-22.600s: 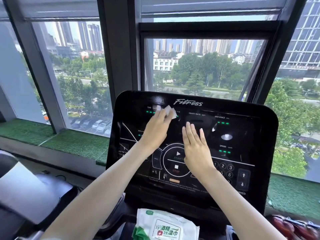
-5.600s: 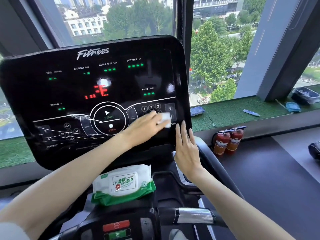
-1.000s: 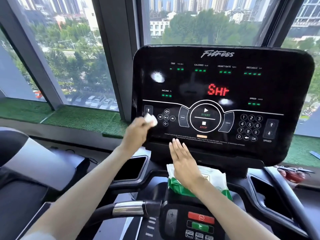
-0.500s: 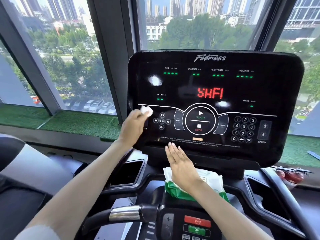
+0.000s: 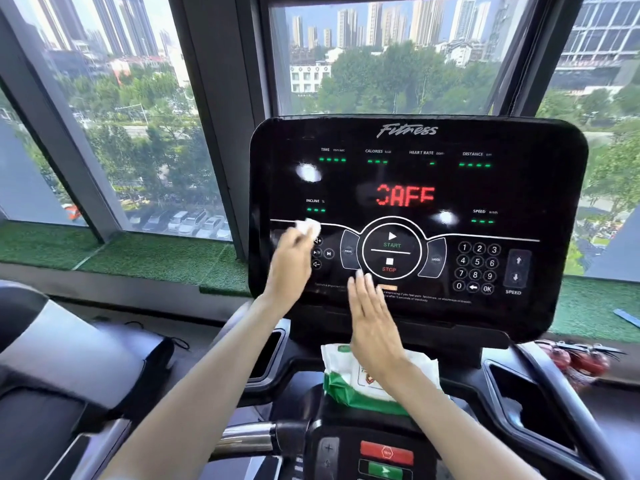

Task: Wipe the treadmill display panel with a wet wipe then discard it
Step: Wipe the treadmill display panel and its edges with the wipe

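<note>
The black treadmill display panel (image 5: 512,188) stands upright in front of me, with red letters lit at its middle and green indicator lights. My left hand (image 5: 289,268) presses a crumpled white wet wipe (image 5: 307,226) against the panel's lower left, near the white curved line and the media buttons. My right hand (image 5: 372,320) is flat with fingers straight, its fingertips at the panel's lower edge below the STOP button. It holds nothing.
A white and green wet wipe pack (image 5: 360,382) lies on the console tray under my right wrist. Cup wells (image 5: 530,403) flank it. A chrome handlebar (image 5: 246,441) and red and green buttons (image 5: 386,460) sit below. Red fire extinguishers (image 5: 581,362) lie at the right by the windows.
My left hand has slid the wipe slightly up and right along the panel's lower left. My right hand has risen a little toward the STOP button. The red letters have changed.
</note>
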Tool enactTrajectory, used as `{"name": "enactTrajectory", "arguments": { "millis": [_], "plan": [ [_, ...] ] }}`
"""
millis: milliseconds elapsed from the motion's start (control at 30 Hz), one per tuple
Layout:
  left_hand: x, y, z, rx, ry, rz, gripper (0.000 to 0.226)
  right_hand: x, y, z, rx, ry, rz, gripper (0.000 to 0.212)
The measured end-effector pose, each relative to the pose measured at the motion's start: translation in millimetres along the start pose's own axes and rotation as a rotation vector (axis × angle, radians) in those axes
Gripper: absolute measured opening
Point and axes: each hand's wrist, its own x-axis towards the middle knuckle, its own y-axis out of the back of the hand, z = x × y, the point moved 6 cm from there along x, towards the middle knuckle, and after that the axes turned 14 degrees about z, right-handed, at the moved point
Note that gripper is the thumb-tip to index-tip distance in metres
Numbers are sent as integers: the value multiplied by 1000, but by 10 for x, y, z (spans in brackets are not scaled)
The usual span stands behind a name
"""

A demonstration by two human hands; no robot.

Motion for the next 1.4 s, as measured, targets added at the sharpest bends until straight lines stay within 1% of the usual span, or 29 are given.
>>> {"name": "enactTrajectory", "arguments": {
  "millis": [33,67,100,200,233,267,300,400,433,467,567,600,633,733,767,800,833,900,933,967,1000,1100,1133,1167,1200,1300,1333,1367,1400],
  "plan": [
    [-47,-44,38,-10,-115,-73,33,52,59,69,-17,-43,31,90],
    [-42,-42,-1,10,-172,-78,35,99,111,137,-41,-80,53,88],
    [-5,0,-105,27,-118,-10,37,139,153,203,-63,-110,68,87],
    [17,183,-403,51,369,347,41,235,258,352,-58,-189,111,88],
    [-14,160,-334,32,448,396,41,265,281,370,-54,-196,119,88],
    [-20,90,-215,-12,436,388,39,295,302,376,-58,-188,124,88],
    [-18,-14,-59,-36,330,319,38,326,318,378,-66,-174,125,87],
    [-136,-243,254,73,-238,76,50,397,325,389,-94,-129,101,85],
    [-119,-203,192,67,-276,63,49,408,319,402,-108,-116,91,84],
    [-72,-144,67,44,-194,102,47,415,313,419,-117,-106,83,84],
    [-15,35,-180,-38,306,336,47,412,286,440,-131,-73,51,85],
    [-32,-3,-102,-47,324,340,49,416,284,439,-138,-68,47,85],
    [-53,-88,51,-37,217,285,49,421,280,437,-146,-65,45,85],
    [-282,-393,429,31,-413,-30,54,425,287,454,-153,-34,33,85],
    [-273,-405,399,46,-508,-83,56,427,299,468,-163,-15,30,85],
    [-205,-392,320,54,-496,-68,56,430,311,483,-171,1,26,84],
    [-99,-325,244,41,-377,7,54,432,321,497,-171,14,23,83],
    [73,-169,94,-30,11,226,49,430,333,517,-164,31,17,81],
    [77,-158,111,-52,133,294,48,433,340,527,-160,38,16,81],
    [53,-196,213,-56,142,309,48,436,346,541,-158,46,12,81],
    [-8,-287,365,-48,51,262,49,441,360,555,-157,57,10,82],
    [-383,-582,742,13,-439,-56,62,438,436,617,-131,73,46,80],
    [-407,-599,733,36,-537,-112,65,421,469,650,-112,60,65,79],
    [-352,-577,701,46,-563,-95,64,398,503,694,-97,34,82,79],
    [-241,-526,659,32,-497,-28,60,371,540,744,-85,0,100,80],
    [50,-402,518,-84,3,207,52,296,614,852,-73,-69,125,81],
    [57,-420,574,-97,71,233,52,282,623,875,-71,-80,125,81],
    [30,-482,694,-77,21,207,53,272,627,895,-69,-90,126,81],
    [-51,-575,851,-57,-132,128,56,273,627,915,-68,-99,126,80]
  ]
}}
